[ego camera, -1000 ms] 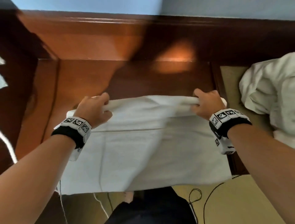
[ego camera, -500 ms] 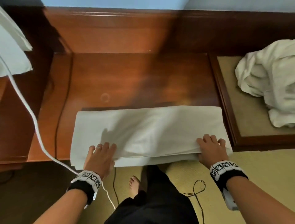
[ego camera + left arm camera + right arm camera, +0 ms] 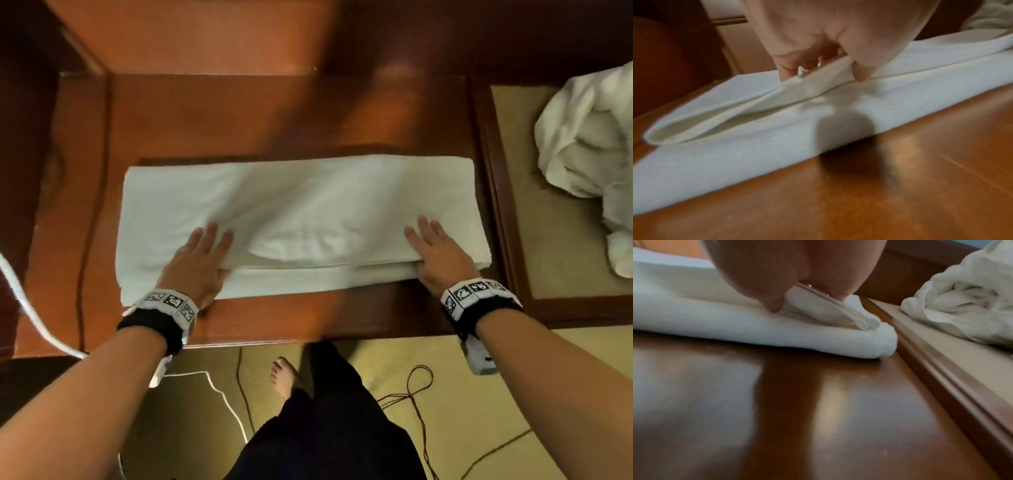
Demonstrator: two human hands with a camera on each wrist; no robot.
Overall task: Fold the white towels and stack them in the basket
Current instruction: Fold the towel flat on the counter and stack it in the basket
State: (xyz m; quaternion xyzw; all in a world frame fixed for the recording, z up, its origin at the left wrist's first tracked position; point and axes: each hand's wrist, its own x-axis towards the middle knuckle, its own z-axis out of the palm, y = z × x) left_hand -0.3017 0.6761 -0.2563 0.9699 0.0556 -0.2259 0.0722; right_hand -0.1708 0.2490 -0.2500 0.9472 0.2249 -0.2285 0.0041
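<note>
A white towel [image 3: 308, 198], folded into a long band, lies flat on the wooden table [image 3: 308, 318]. My left hand [image 3: 214, 253] is at the near edge's left part, fingers on top and thumb tucked under the upper layer. The left wrist view shows that hand [image 3: 818, 53] pinching the lifted upper layer of the towel [image 3: 756, 146]. My right hand [image 3: 426, 248] holds the near edge's right part the same way. In the right wrist view the right hand [image 3: 803, 277] pinches the towel's [image 3: 715, 321] upper layer by its right end. No basket is in view.
A crumpled pile of white towels [image 3: 589, 144] lies on a beige padded surface [image 3: 555, 267] to the right, past a raised wooden rim. A white cable [image 3: 20, 294] hangs at the left. Dark cords [image 3: 416, 387] and my foot [image 3: 284, 377] are on the floor below.
One second ago both hands held the towel's far edge; they brought it toward me, folding the towel in half. Since then the towel has slid back from the table's front edge.
</note>
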